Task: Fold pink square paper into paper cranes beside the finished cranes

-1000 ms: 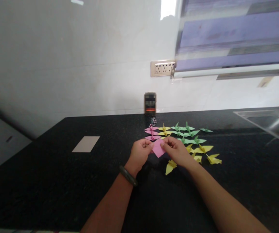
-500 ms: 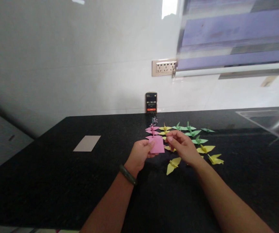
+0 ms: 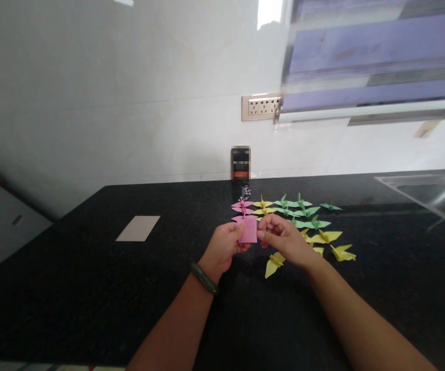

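A small pink folded paper [image 3: 248, 231] is held above the black counter [image 3: 91, 288] between both hands. My left hand [image 3: 224, 247], with a dark bangle on the wrist, pinches its left edge. My right hand [image 3: 284, 239] pinches its right edge with thumb and forefinger. Just beyond the paper lie pink paper cranes [image 3: 242, 208]. Yellow cranes [image 3: 325, 237] and green cranes [image 3: 303, 210] are spread to the right, partly hidden by my right hand. One yellow crane [image 3: 273, 264] lies below my right wrist.
A pale sheet of paper [image 3: 137, 228] lies flat at the left of the counter. A phone [image 3: 241, 164] leans against the white wall below a socket strip [image 3: 260, 107]. A steel sink [image 3: 431, 193] is at the far right.
The pink paper was turned from a diamond pose to an upright, narrower shape. My right hand let go, lifted, then came back and pinched the paper's right edge.
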`<control>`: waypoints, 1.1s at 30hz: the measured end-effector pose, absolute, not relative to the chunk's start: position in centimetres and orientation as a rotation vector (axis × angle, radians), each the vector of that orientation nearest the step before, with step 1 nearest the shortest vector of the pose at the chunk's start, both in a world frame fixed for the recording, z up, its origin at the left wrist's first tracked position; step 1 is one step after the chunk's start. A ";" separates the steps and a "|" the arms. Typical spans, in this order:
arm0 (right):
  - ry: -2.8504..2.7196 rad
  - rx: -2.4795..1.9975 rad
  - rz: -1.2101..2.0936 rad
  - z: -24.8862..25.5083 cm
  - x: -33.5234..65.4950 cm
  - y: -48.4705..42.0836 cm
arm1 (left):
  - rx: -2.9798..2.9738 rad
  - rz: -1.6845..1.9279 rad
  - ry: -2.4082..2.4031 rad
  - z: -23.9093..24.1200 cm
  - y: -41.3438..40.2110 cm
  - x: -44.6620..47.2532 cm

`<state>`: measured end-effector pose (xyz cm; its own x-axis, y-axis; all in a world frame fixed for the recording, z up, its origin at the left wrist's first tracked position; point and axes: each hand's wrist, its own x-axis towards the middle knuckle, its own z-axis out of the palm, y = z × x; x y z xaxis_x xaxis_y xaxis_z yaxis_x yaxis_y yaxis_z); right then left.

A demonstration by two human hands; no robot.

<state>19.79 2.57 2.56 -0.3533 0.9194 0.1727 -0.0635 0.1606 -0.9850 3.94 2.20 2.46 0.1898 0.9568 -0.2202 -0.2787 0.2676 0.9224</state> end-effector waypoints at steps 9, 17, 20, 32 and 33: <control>-1.386 -0.852 1.464 2.2 19.3 2.3 | 0.803 0.990 0.886 2.2 2.3 4.0; -1.328 -0.755 1.525 1.5 19.2 2.5 | 0.778 0.957 0.868 2.2 2.3 4.1; -1.358 -0.758 1.506 1.4 19.2 2.6 | 0.770 0.954 0.867 2.2 2.3 4.2; -2.024 -0.788 0.545 2.1 20.5 2.9 | 0.964 1.014 1.003 2.6 2.1 4.1; -2.042 -0.783 0.527 2.0 20.6 3.1 | 0.975 1.009 1.005 2.6 2.1 4.1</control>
